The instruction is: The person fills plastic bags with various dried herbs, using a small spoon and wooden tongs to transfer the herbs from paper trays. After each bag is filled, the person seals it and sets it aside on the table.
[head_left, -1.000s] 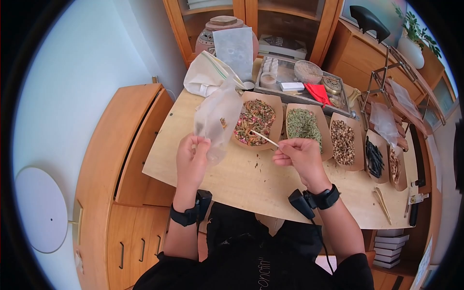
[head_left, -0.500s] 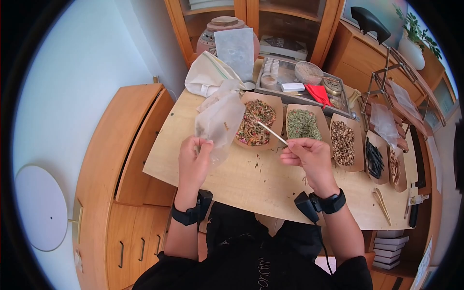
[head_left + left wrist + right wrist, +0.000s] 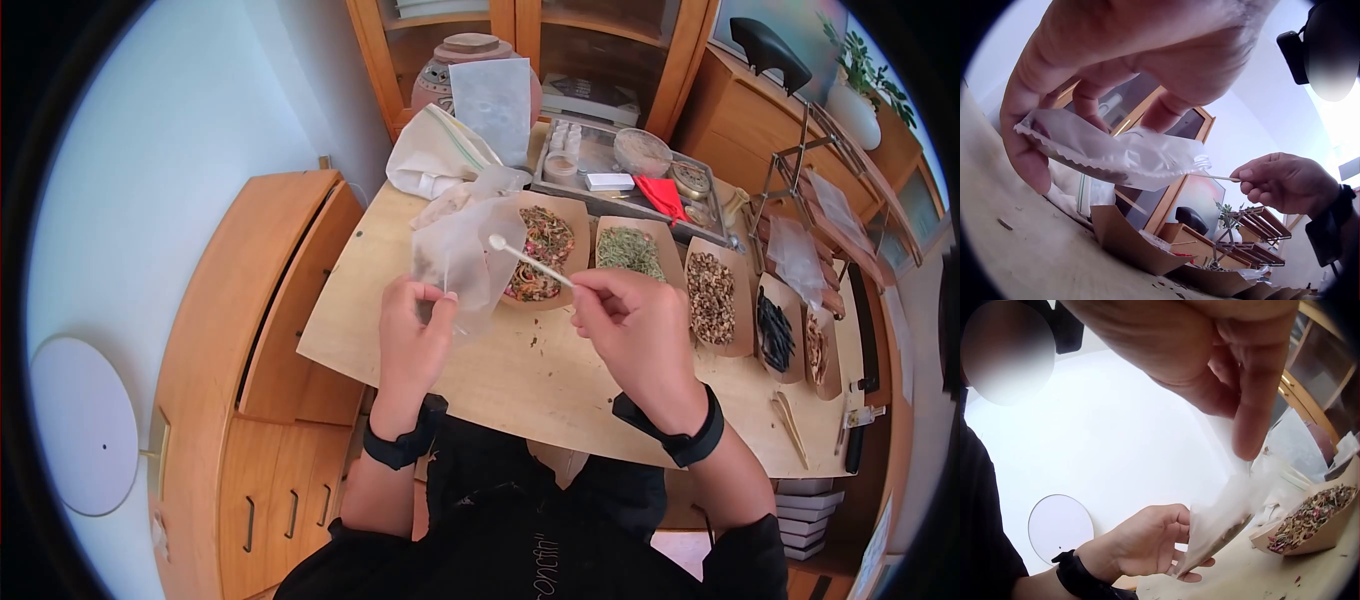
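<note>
My left hand [image 3: 413, 325] holds a translucent pouch [image 3: 447, 255] between thumb and fingers. Through its wall in the left wrist view, dark bits show along the lower side of the pouch [image 3: 1110, 153]. My right hand [image 3: 640, 325] pinches the handle of a thin pale spoon [image 3: 541, 264]. Its small rounded end points left and overlaps the pouch's upper right edge. In the left wrist view the spoon's handle [image 3: 1222, 178] runs into the pouch's mouth. Behind the pouch stands a brown paper tray [image 3: 581, 222] of mixed dried flowers and herbs [image 3: 545, 245].
To the right, paper trays hold green dried herb [image 3: 628, 252], brown chopped pieces [image 3: 711, 297], dark strips [image 3: 774, 334] and pale slices [image 3: 816, 350]. Tweezers [image 3: 790, 428] lie at the right. A cloth bag [image 3: 435, 150] and a grey tray [image 3: 540, 187] stand behind.
The spoon, first over the mixed herbs, rose and then moved left to the pouch in my right hand. The pouch has tilted and shifted slightly right, still in my left hand.
</note>
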Available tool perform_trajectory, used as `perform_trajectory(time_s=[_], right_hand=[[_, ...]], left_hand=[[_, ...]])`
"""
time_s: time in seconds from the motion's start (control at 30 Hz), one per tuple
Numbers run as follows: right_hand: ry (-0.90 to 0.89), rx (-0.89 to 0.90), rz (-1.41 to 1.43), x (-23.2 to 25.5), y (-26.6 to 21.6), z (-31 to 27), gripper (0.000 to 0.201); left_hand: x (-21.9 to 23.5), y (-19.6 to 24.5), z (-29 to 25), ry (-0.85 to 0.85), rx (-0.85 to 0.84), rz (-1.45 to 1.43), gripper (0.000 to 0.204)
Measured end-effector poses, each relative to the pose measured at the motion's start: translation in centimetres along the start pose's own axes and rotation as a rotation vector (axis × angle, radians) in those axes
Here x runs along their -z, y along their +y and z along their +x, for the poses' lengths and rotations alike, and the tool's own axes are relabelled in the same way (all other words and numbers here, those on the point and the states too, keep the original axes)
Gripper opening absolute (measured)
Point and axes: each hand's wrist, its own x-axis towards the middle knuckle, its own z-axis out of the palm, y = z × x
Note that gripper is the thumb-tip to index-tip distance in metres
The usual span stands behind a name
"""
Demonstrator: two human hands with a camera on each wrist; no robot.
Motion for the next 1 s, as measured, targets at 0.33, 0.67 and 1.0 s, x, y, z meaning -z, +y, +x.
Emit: perform_trajectory(time_s=[0.33,0.67,1.0], right_hand=[[0.069,-0.308,-0.078,1.7,2.9,-1.6,0.006],[0.075,-0.116,-0.243,2.1,1.4,0.3,0.007],[-0.088,-0.551,0.227,0.5,3.5,0.5,0.014]], left_hand=[[0.6,-0.7,0.4,-0.071,0.221,-0.248,0.019],[0.7,-0.5,0.3,-0.058,0.2,-0.179,0.02],[1.2,-0.6,0.4,-0.046,0.229,-0.141,0.022]])
